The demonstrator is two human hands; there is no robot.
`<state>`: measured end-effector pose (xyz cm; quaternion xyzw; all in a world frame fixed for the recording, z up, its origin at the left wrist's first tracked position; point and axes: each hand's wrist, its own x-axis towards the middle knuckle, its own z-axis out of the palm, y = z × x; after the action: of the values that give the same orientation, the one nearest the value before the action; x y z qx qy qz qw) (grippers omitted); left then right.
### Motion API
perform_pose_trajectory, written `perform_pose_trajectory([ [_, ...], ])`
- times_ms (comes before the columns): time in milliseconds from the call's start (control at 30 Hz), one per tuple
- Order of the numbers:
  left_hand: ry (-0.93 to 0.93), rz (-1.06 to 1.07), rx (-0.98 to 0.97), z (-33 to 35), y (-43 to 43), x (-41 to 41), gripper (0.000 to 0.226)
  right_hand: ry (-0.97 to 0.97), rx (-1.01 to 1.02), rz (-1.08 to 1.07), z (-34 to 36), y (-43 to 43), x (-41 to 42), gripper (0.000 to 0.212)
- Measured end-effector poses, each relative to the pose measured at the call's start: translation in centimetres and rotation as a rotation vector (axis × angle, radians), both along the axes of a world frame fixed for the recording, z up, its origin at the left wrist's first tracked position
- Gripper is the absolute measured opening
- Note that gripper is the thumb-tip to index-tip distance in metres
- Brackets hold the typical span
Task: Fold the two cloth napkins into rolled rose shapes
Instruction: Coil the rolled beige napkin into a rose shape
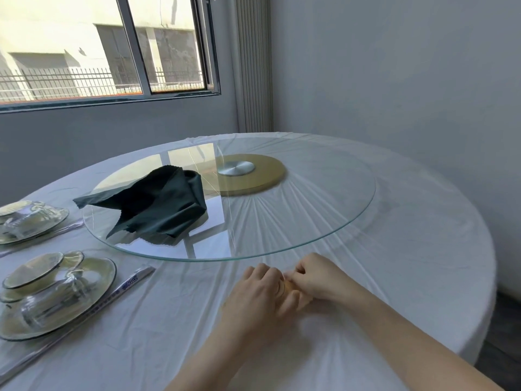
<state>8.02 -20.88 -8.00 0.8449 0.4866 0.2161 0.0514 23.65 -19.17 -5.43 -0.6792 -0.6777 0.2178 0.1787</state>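
Working close to my own edge of the counter (408, 249), I had both hands together over the white cloth so that the roll could not spring loose. My left hand (260, 292) was curled round a small tan roll (282, 287), which I took to be the first napkin, wound tight. Only a sliver of it showed between my fingers, so I could not tell how neat the coil was. My right hand (318, 276) was bent in against it, fingertips pinching at the roll's upper edge. That looked like the spot for teasing out a petal or tucking in the loose end. The left hand served as the clamp and the right did the fine work.

The dark green napkin (158, 204) lay crumpled and unfolded on the glass turntable (324, 221), left of the centre and well apart from my hands. It was parked there, I judged, to keep my working patch free while staying within a turn's reach. One corner of it hung out past the glass rim.

To my left two place settings were laid: a plate (98, 292) carrying a bowl (33, 269) and a glass cup (50, 303), a wrapped pair of chopsticks (132, 283) beside it, and a second set behind. I judged the first rose nearly shaped and the second not yet begun.
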Motion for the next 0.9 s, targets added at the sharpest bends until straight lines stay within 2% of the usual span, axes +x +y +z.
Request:
perform_pose_trajectory([
  [133, 0.040, 0.025, 0.020, -0.2, 0.1, 0.2, 0.068, 0.063, 0.066, -0.051, -0.3, -0.1, -0.2, 0.031],
  [267, 0.050, 0.060, -0.001, 0.3, -0.3, 0.7, 0.077, -0.026, 0.103, -0.107, -0.3, -0.7, -0.2, 0.026],
  [433, 0.048, 0.096, -0.027, 0.5, -0.6, 0.6, 0.053, 0.048, 0.130, -0.189, -0.3, -2.1, -0.2, 0.040],
  [533, 0.082, 0.081, 0.025, 0.4, -0.5, 0.8, 0.075, 0.109, 0.145, -0.193, -0.5, -3.0, 0.1, 0.034],
  [633, 0.069, 0.068, -0.031, 0.5, -0.3, 0.9, 0.092, 0.118, 0.124, -0.189, -0.3, -3.3, 0.6, 0.027],
  [800, 0.053, 0.094, -0.012, 0.4, -0.4, 1.0, 0.085, 0.075, 0.097, -0.232, -0.5, -3.5, 0.8, 0.034],
  [900, 0.134, 0.141, 0.059, 0.8, -0.6, 1.3, 0.073, 0.009, 0.088, -0.226, -0.6, -3.9, 1.4, 0.033],
])
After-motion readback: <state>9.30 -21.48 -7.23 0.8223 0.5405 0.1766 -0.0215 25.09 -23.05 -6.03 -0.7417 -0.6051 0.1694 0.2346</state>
